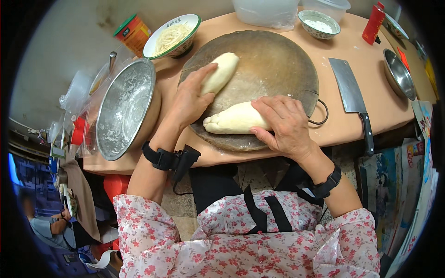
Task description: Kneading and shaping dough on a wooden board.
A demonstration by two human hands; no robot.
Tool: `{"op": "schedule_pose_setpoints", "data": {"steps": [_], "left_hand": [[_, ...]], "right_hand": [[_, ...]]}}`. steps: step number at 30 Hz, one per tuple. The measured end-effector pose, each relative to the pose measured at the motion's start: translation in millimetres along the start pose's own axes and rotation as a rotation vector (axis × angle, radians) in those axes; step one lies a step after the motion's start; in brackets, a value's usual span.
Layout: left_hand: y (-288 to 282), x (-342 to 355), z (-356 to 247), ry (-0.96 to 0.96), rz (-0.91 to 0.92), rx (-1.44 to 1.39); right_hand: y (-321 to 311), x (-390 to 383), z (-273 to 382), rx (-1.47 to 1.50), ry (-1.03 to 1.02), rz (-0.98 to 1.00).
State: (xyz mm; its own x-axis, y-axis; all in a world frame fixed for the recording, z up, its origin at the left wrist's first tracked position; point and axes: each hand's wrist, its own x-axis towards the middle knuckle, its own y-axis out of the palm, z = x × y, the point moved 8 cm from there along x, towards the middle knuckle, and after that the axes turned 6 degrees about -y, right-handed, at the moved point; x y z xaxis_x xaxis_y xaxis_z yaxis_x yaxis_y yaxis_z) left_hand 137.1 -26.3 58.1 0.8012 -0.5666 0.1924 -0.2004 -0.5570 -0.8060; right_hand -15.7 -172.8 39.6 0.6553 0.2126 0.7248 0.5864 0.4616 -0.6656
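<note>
Two thick rolls of pale dough rest on a round wooden chopping board [273,60]. My left hand [193,92] is curled round the lower left side of the far dough roll [223,72], which lies at a slant near the board's left side. Closer to me, my right hand [285,124] grips the right end of the near dough roll [234,119], thumb along its near side and fingers over the top. That roll lies nearly level, its left end bumpy with folds. Palms and some fingertips are hidden from sight.
Left of the board leans a floury metal basin [123,111]. Behind it stand a bowl [196,31] of pale shreds and an orange can [134,36]. A cleaver [347,85] and a steel bowl [399,76] lie right; a bowl of white powder [320,24] sits behind.
</note>
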Motion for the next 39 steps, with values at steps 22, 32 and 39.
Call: {"op": "schedule_pose_setpoints", "data": {"steps": [22,32,39], "left_hand": [[44.1,-73.2,-57.2,0.191,0.053,0.332],[44.8,-18.6,-25.3,-0.007,0.174,0.286],[40.7,11.1,-11.5,-0.094,0.189,0.203]], "right_hand": [[3.2,3.6,-1.4,-0.085,0.02,0.139],[36.9,44.4,-54.3,-0.187,0.172,0.417],[47.4,56.5,-76.8,0.003,0.347,0.464]]}}
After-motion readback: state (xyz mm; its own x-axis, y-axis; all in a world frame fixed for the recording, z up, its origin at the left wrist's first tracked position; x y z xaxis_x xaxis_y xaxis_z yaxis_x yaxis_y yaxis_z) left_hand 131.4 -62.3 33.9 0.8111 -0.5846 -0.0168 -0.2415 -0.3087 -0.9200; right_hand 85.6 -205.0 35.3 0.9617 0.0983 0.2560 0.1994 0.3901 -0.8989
